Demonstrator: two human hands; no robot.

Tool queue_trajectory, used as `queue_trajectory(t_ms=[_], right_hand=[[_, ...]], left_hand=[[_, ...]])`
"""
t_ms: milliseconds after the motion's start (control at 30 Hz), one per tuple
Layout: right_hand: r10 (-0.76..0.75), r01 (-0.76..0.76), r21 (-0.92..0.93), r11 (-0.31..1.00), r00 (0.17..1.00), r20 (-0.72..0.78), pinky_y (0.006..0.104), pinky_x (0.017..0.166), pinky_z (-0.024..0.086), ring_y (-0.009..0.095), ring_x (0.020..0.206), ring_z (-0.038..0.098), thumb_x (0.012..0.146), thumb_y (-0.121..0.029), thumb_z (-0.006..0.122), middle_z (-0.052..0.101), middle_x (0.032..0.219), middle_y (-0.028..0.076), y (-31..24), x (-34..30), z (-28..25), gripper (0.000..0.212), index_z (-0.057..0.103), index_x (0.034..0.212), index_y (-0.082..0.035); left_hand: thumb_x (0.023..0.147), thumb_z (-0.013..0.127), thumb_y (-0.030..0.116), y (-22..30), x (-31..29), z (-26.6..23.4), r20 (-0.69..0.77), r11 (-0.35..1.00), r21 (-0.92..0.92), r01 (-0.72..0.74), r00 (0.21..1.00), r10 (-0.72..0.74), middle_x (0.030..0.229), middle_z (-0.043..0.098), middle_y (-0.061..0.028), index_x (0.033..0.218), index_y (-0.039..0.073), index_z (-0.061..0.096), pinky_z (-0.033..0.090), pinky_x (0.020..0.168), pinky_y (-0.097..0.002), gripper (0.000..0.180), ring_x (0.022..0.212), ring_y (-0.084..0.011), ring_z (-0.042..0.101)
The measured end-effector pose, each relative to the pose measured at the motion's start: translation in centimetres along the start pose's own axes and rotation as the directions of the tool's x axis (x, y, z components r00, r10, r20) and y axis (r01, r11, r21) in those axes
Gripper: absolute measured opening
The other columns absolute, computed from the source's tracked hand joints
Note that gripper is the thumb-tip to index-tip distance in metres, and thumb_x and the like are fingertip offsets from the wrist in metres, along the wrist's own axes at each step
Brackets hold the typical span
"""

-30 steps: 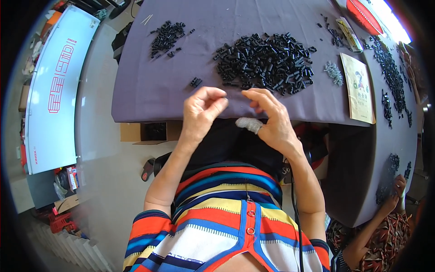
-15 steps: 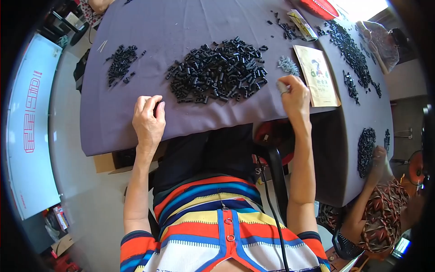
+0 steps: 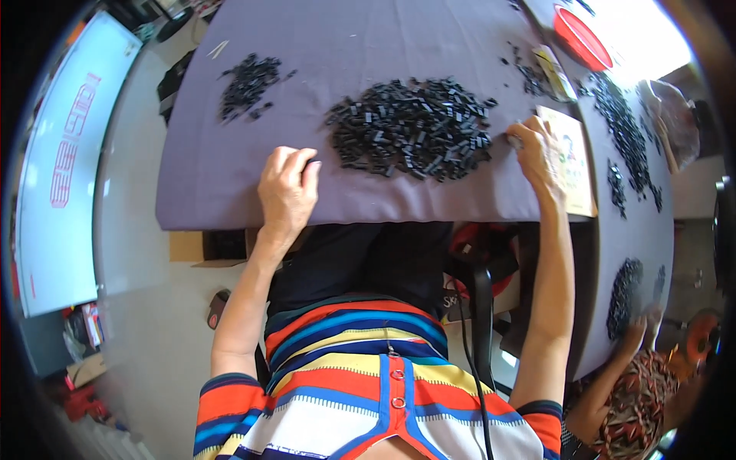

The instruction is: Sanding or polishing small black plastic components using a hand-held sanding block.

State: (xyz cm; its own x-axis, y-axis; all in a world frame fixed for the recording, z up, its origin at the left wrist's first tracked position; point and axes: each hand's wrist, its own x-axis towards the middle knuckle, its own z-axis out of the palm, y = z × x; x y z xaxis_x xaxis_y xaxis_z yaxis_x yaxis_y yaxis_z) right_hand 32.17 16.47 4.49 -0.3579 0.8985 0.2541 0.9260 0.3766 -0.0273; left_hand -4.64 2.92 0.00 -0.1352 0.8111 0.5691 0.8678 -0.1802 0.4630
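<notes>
Centrally, main pile: a broad heap of small black pieces [image 3: 414, 126] lies between the two hands, slightly beyond them, apart from both.
Left hand [image 3: 287, 184]: fingers curled, thumb and forefinger nearly meeting on a small black piece [image 3: 311, 162], of which only a dark bit shows; held just above or at the cloth, which of the two cannot be told.
Right hand [image 3: 538, 157]: fingers bent, tips turned down toward the cloth; whether anything is gripped cannot be told, since the hand hides what lies beneath.
Right thumb: wears a pale grey wrap [image 3: 515, 142].
Smaller pile: a looser heap of black pieces [image 3: 253, 84], beyond the left hand and to its left.
Pale sticks [image 3: 218, 49]: two, farther beyond the left hand than the smaller pile.
Paper packet [image 3: 580, 172]: tan, flat, just to the right of the right hand, which overlaps its near side from this viewpoint.
Yellow package [image 3: 555, 73]: beyond the right hand, with scattered black bits [image 3: 529, 79] beside it.
Red basket [image 3: 584, 38]: farther beyond the right hand.
Cloth [image 3: 207, 176]: purple-grey, below both hands.
</notes>
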Motion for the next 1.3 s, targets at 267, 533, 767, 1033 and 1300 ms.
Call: queue_trajectory(t_ms=[267,533,767,1033,1300], right_hand=[[-0.063,0.061,-0.061,0.996,0.997,-0.033,0.0436,0.081,0.039,0.033,0.093,0.049,0.078,0.0,0.052,0.052,0.094,0.012,-0.9,-0.4,0.8,0.017,0.054,0.093,-0.008],[0.245,-0.149,0.381,0.912,0.945,-0.216,0.0482,0.078,0.045,0.043,0.09,0.057,0.078,0.009,0.044,0.061,0.097,0.021,-4.8,-1.7,0.5,0.032,0.05,0.107,-0.004],[0.387,-0.141,0.737,0.661,0.906,-0.173,0.028,0.073,0.046,0.016,0.078,0.057,0.078,0.01,0.047,0.061,0.083,0.009,-8.4,-3.8,0.3,0.028,0.059,0.099,-0.003],[0.419,-0.051,0.885,0.463,0.892,-0.168,0.0235,0.075,0.045,0.01,0.081,0.054,0.077,0.015,0.05,0.06,0.087,0.003,-10.7,-4.9,1.3,0.029,0.06,0.099,-0.001],[0.408,-0.036,0.921,0.389,0.903,-0.137,0.0207,0.082,0.045,0.008,0.088,0.055,0.079,0.019,0.047,0.059,0.093,0.001,-10.8,-5.5,1.7,0.032,0.06,0.101,0.0]], left_hand=[[0.075,0.072,0.008,0.0,0.4,-0.4,-0.023,0.998,0.055,-0.038,0.999,0.04,0.083,0.056,-0.0056,0.089,0.007,0.064,0.045,0.066,-0.0368,0.016,0.075,-0.0258,0.057],[0.076,0.07,0.01,-1.2,3.6,0.5,0.014,1.0,0.023,-0.018,1.0,0.017,0.081,0.056,-0.0031,0.084,0.012,0.065,0.041,0.064,-0.0374,0.01,0.079,-0.023,0.058],[0.079,0.064,0.01,-2.2,4.5,1.4,0.196,0.986,-0.008,0.165,0.967,-0.16,0.08,0.06,-0.0081,0.082,0.009,0.066,0.048,0.065,-0.0399,0.003,0.077,-0.029,0.062],[0.079,0.064,0.012,-2.1,6.5,1.3,0.242,0.976,-0.036,0.217,0.949,-0.202,0.079,0.064,-0.0091,0.081,0.008,0.066,0.05,0.066,-0.0394,0.005,0.075,-0.0285,0.064],[0.077,0.069,0.015,1.7,10.5,5.1,0.334,0.979,-0.189,0.072,0.943,-0.005,0.077,0.063,-0.0092,0.088,0.004,0.068,0.05,0.065,-0.0329,0.016,0.07,-0.0211,0.063]])
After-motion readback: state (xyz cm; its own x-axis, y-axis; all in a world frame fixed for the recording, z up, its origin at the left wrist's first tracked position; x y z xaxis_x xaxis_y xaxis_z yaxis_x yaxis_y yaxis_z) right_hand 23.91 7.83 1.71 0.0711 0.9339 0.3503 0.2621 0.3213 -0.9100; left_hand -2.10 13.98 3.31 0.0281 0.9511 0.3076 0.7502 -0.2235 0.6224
